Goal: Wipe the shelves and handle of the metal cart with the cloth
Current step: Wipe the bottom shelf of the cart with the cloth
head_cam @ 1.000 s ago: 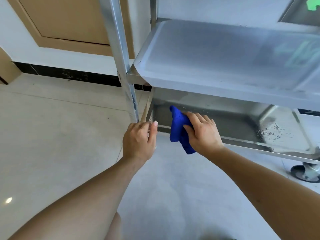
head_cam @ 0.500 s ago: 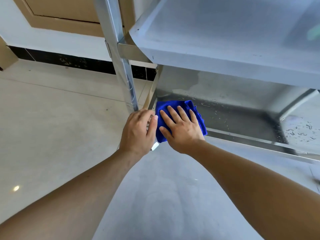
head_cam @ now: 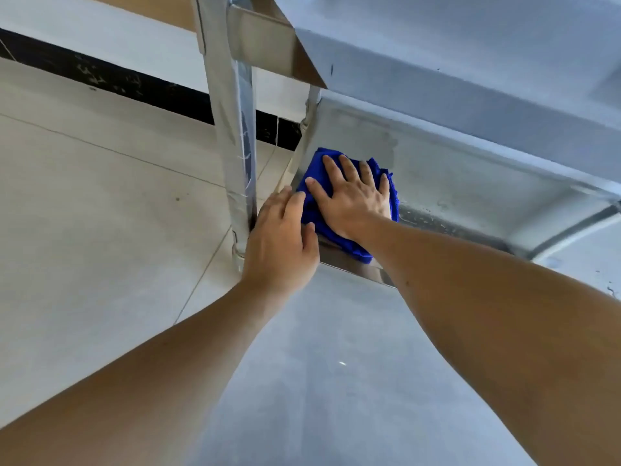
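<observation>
A blue cloth [head_cam: 351, 245] lies on the left end of the metal cart's bottom shelf [head_cam: 470, 183]. My right hand [head_cam: 354, 196] is pressed flat on the cloth with its fingers spread, covering most of it. My left hand [head_cam: 280, 240] rests on the shelf's front left corner at the foot of the upright post [head_cam: 235, 129], its fingers curled over the rim and touching the cloth's edge. Water drops show on the shelf just right of the cloth. The cart's handle is out of view.
The middle shelf [head_cam: 470, 79] hangs close above the bottom one, leaving a low gap. Pale tiled floor [head_cam: 100, 213] spreads to the left, with a black skirting strip [head_cam: 134, 85] along the wall behind.
My right hand has spread the bunched cloth flat and pushed it deeper into the shelf's left end. My view has come closer and lower. My left hand has stayed at the corner.
</observation>
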Demonstrator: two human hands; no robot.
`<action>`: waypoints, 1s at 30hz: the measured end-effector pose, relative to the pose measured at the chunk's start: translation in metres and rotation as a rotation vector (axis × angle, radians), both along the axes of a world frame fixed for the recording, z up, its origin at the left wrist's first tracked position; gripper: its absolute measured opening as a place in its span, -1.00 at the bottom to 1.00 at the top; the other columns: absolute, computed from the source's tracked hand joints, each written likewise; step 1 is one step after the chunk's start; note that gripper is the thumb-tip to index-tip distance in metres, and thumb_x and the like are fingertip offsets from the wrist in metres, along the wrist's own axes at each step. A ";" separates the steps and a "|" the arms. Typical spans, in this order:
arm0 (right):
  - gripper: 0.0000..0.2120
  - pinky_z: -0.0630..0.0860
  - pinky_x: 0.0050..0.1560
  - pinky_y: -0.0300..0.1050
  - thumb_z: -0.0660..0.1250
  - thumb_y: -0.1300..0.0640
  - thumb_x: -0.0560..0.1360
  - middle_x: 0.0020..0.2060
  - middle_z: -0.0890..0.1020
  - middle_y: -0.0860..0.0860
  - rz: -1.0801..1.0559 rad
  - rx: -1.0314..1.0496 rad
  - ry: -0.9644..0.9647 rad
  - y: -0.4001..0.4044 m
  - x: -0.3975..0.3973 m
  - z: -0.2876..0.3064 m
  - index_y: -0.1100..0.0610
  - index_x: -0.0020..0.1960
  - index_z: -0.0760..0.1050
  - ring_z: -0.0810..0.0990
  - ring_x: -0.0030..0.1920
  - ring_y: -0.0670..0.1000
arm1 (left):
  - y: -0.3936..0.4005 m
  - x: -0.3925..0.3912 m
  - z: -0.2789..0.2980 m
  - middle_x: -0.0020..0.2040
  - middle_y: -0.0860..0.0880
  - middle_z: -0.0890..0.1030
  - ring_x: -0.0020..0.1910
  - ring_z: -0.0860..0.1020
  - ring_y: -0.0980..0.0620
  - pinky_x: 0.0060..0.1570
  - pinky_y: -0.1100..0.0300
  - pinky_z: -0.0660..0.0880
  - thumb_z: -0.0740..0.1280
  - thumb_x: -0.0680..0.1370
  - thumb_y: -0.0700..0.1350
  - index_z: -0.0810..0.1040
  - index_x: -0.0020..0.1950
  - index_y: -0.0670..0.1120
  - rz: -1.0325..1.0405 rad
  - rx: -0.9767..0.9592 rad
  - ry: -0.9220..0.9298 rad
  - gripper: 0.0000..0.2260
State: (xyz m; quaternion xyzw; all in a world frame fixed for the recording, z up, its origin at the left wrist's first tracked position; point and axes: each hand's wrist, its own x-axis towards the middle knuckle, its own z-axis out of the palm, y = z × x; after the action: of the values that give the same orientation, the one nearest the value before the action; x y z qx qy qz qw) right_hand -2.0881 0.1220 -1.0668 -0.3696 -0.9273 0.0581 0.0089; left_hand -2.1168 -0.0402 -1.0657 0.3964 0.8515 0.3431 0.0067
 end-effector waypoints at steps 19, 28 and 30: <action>-0.33 -0.02 0.49 0.37 -0.18 -0.36 0.59 0.63 -0.06 0.02 -0.108 0.136 0.049 0.082 -0.072 0.001 -0.11 0.62 -0.10 -0.02 0.59 0.21 | 0.012 -0.002 -0.009 0.18 -0.09 0.55 0.20 0.44 -0.11 0.24 0.01 0.34 0.00 0.50 0.01 0.52 0.24 -0.14 0.036 -0.275 0.339 -0.53; -0.33 0.10 0.44 0.35 -0.06 -0.39 0.56 0.51 0.30 -0.01 0.032 0.145 0.054 0.049 -0.030 0.002 -0.07 0.56 0.10 0.21 0.49 0.19 | 0.013 0.000 -0.008 0.18 -0.08 0.57 0.21 0.45 -0.10 0.23 0.00 0.36 0.02 0.49 0.03 0.54 0.22 -0.12 0.066 -0.269 0.370 -0.54; -0.35 0.21 0.38 0.31 -0.02 -0.38 0.56 0.46 0.36 0.00 0.053 0.149 0.056 0.044 -0.019 0.007 -0.06 0.52 0.17 0.29 0.43 0.18 | 0.013 0.001 -0.008 0.18 -0.08 0.57 0.20 0.46 -0.10 0.23 0.00 0.37 0.01 0.49 0.02 0.55 0.21 -0.12 0.058 -0.253 0.366 -0.54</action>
State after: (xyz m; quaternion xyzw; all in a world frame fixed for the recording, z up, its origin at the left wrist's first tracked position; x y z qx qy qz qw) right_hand -2.1069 0.1662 -1.0593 -0.3415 -0.9379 -0.0006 0.0611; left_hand -2.1162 -0.0270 -1.0737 0.4235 0.8858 0.1561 -0.1081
